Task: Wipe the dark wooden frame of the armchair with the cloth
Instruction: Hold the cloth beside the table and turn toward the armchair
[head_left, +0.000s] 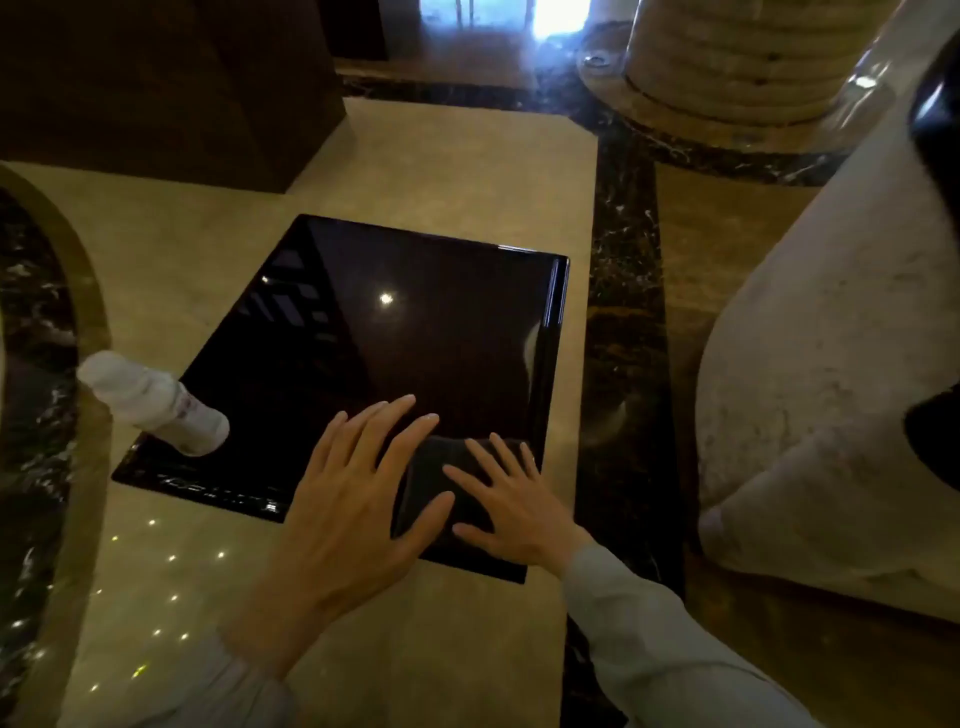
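A dark folded cloth (441, 499) lies on the near right corner of a glossy black square side table (405, 338). My right hand (514, 509) rests flat on the cloth with fingers spread. My left hand (358, 483) lies flat beside it, its thumb and fingers touching the cloth's left edge. At the right stands the armchair (810, 415), pale upholstered, with a dark frame part (935, 447) showing at the frame's right edge.
A white spray bottle (156, 402) stands on the table's near left corner. A dark wooden cabinet (171, 78) is at the back left and a ribbed stone column base (743, 62) at the back right. The floor is polished beige and dark marble.
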